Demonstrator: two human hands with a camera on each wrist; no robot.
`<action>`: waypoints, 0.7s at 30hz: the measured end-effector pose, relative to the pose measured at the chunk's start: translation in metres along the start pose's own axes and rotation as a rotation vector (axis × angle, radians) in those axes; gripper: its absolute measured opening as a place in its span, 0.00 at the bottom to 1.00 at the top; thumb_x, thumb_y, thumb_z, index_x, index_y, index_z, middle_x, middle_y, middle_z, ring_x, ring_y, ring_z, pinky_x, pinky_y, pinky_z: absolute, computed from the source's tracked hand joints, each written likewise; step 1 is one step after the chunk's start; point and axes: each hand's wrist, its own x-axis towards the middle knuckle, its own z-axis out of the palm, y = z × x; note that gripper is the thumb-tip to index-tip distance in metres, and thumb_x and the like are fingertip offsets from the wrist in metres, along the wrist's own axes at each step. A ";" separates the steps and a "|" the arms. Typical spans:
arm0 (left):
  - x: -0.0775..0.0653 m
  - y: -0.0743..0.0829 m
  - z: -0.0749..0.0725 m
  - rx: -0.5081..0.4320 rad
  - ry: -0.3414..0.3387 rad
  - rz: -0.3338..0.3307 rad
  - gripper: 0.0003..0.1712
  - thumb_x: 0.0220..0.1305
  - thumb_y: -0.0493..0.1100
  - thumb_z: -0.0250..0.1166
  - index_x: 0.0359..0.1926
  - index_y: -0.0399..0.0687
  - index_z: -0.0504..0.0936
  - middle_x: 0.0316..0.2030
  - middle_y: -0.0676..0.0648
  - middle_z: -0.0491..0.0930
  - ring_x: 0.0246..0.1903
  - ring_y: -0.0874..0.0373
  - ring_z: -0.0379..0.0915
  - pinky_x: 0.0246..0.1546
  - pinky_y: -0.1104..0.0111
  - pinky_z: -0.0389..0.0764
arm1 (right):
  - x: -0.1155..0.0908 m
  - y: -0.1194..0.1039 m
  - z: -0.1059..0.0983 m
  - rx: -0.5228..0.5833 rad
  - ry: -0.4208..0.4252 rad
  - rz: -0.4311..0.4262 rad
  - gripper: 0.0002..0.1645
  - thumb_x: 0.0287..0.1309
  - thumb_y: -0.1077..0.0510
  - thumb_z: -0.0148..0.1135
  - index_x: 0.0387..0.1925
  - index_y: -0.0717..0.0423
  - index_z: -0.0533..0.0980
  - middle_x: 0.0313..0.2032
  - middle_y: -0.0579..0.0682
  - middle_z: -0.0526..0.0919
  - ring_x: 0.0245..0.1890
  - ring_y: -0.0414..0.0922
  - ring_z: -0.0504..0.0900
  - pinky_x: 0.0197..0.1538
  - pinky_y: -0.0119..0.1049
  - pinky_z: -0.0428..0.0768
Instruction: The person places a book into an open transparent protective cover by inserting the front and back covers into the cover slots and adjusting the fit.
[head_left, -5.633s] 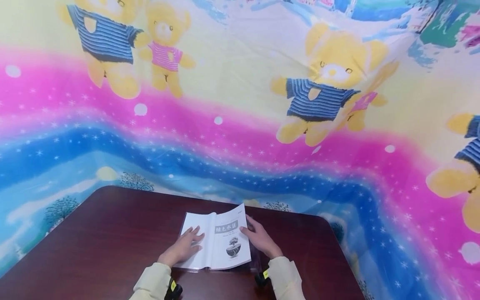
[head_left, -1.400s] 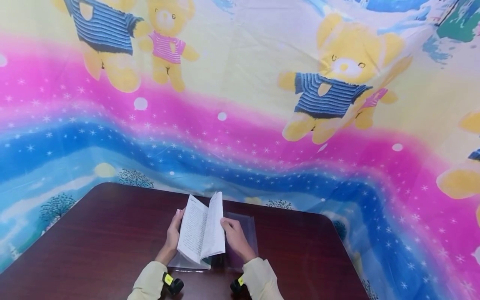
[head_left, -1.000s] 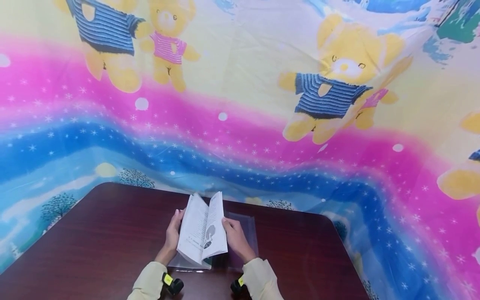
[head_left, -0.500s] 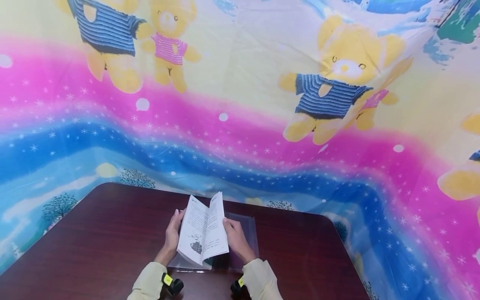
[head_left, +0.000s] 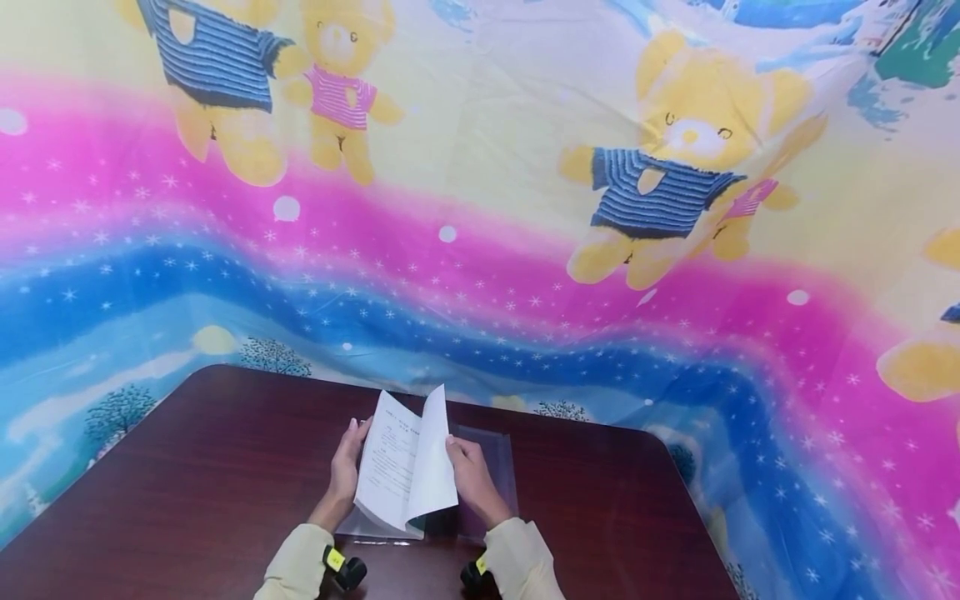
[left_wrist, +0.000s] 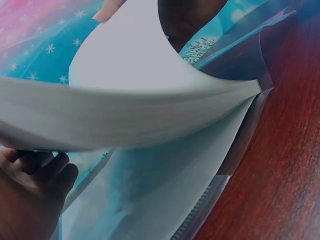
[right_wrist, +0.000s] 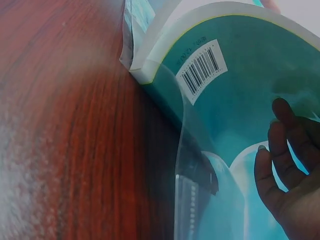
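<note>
A paperback book (head_left: 388, 462) is held open and tilted up over the table. Most of its pages form a thick curved stack on the left, and the right-hand page is blank white. My left hand (head_left: 343, 473) grips that stack from the left side, with its curled fingers (left_wrist: 42, 172) under it in the left wrist view. With the thumb in front, my right hand (head_left: 474, 477) pinches the right edge. Its fingers (right_wrist: 287, 150) are behind the green back cover (right_wrist: 240, 75), which bears a barcode (right_wrist: 201, 71). A clear plastic book cover (head_left: 491, 454) spreads out beneath.
The dark red-brown wooden table (head_left: 225, 467) has rounded far corners. Behind it hangs a cloth backdrop (head_left: 480, 167) printed with teddy bears. Small black cameras (head_left: 347, 571) with yellow labels sit at both wrists.
Earlier the book lay lower, open at its title page, with my left hand on the page. Both hands then raised it, and pages have flipped from right to left, ending at a blank one.
</note>
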 end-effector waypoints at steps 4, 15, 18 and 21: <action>-0.001 -0.001 -0.001 0.029 0.022 -0.011 0.45 0.79 0.65 0.24 0.80 0.34 0.44 0.81 0.35 0.40 0.80 0.42 0.28 0.78 0.47 0.34 | 0.000 0.002 -0.001 -0.008 0.011 0.006 0.28 0.81 0.51 0.42 0.40 0.69 0.81 0.30 0.56 0.85 0.28 0.41 0.83 0.35 0.36 0.83; -0.001 0.012 -0.009 0.083 -0.003 -0.069 0.43 0.80 0.58 0.33 0.78 0.26 0.42 0.79 0.29 0.39 0.79 0.36 0.28 0.78 0.45 0.32 | -0.009 -0.011 -0.007 -0.036 -0.011 0.016 0.25 0.81 0.57 0.40 0.41 0.69 0.81 0.30 0.55 0.84 0.28 0.39 0.81 0.36 0.35 0.81; -0.001 0.016 -0.012 0.082 -0.034 -0.108 0.45 0.79 0.58 0.36 0.78 0.26 0.39 0.79 0.27 0.36 0.79 0.34 0.27 0.78 0.45 0.33 | -0.012 -0.018 -0.009 -0.035 -0.027 0.018 0.25 0.81 0.60 0.40 0.39 0.70 0.80 0.28 0.54 0.83 0.27 0.40 0.80 0.36 0.35 0.81; -0.001 0.019 -0.015 0.125 -0.022 -0.120 0.43 0.80 0.55 0.37 0.77 0.24 0.40 0.78 0.26 0.37 0.78 0.32 0.30 0.78 0.44 0.36 | -0.014 -0.017 -0.010 -0.051 -0.021 0.010 0.25 0.81 0.58 0.40 0.37 0.69 0.80 0.27 0.53 0.82 0.27 0.39 0.79 0.35 0.35 0.80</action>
